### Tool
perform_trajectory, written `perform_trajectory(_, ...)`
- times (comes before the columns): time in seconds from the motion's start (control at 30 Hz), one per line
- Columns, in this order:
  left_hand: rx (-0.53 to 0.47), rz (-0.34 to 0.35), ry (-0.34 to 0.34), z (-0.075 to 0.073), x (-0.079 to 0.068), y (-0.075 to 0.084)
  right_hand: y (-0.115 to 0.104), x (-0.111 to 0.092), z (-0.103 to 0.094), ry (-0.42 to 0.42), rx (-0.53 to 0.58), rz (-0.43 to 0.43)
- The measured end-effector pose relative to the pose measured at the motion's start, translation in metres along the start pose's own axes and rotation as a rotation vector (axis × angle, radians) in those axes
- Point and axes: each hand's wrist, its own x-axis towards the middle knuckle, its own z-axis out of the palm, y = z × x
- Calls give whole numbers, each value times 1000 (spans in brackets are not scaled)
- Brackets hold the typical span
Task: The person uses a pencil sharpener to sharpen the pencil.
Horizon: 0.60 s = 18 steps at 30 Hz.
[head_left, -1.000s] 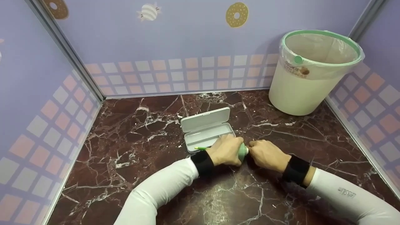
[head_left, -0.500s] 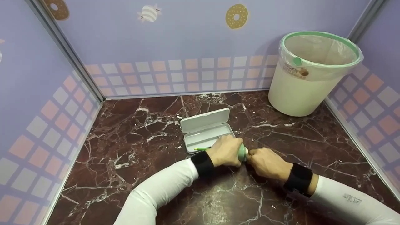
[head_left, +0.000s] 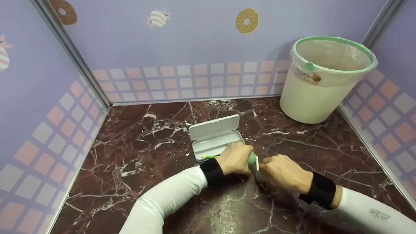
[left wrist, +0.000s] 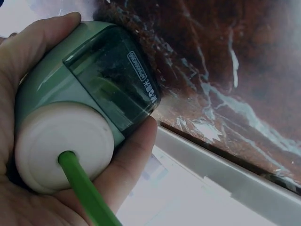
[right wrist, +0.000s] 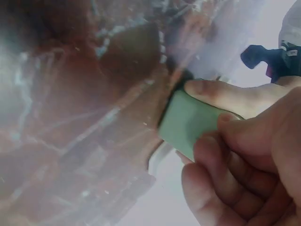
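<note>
My left hand (head_left: 235,158) grips a green pencil sharpener (left wrist: 61,80) with a dark see-through shavings window. A green pencil (left wrist: 84,188) stands in the hole of its round white front, and in the head view its yellow-green end points left past my wrist. At the sharpener's other end, a white crank (head_left: 257,163) shows beside the ridged green rim. My right hand (head_left: 284,172) has curled fingers pinching at that crank; the knob itself is hidden by the fingers. In the right wrist view, the sharpener's pale green side (right wrist: 186,120) lies by the fingertips.
An open white pencil case (head_left: 208,146), lid up, lies just behind my left hand on the dark red marbled table (head_left: 130,182). A cream bin (head_left: 312,100) with a green rim and clear liner stands at the back right. Patterned panels (head_left: 195,39) wall in the table.
My right hand has shifted slightly right and down at the crank, and the white crank part shows more. The left hand keeps holding the sharpener in place.
</note>
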Motion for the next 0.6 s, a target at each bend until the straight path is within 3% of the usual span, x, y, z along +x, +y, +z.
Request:
perform_trajectory(0.2, -29, 16, 1, 1, 1, 1, 7, 4, -14, 43, -57, -2)
perform_trajectory(0.6, -56, 54, -19, -2, -1, -7, 17, 20, -25, 15, 96, 67)
